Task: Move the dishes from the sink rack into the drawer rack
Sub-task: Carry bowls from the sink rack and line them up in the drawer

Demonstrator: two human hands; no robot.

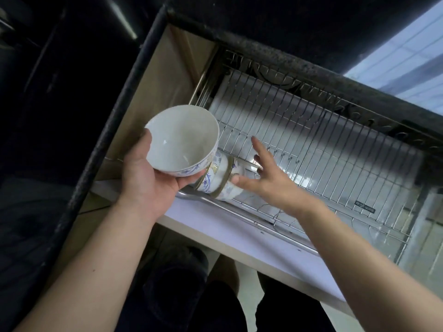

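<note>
The left hand (146,178) cups a white round porcelain bowl w/ blue floral pattern on its outside (183,140), thumb over the rim at approx 9 o'clock of the bowl, fingers curled under its base; the bowl is tilted so its plain white inside faces the camera, and it's held in the air over the left end of the drawer. At approx 4 o'clock from that bowl, a second white porcelain dish w/ blue flowers and gold bands (221,178) lies on its side in the silver wire drawer rack (323,140), at the rack's near-left corner, against the front rail. The right hand (266,173) is released, fingers spread and straight, reaching over the rack; its thumb tip looks to touch the gold-banded dish at that dish's 3 o'clock, though blur makes contact hard to confirm. The rack fills the pulled-out drawer, wires running front to back over a pale drip tray. The white drawer front (239,238) runs along the rack's 6 o'clock edge. A dark speckled countertop edge (287,61) overhangs at 12 o'clock.
</note>
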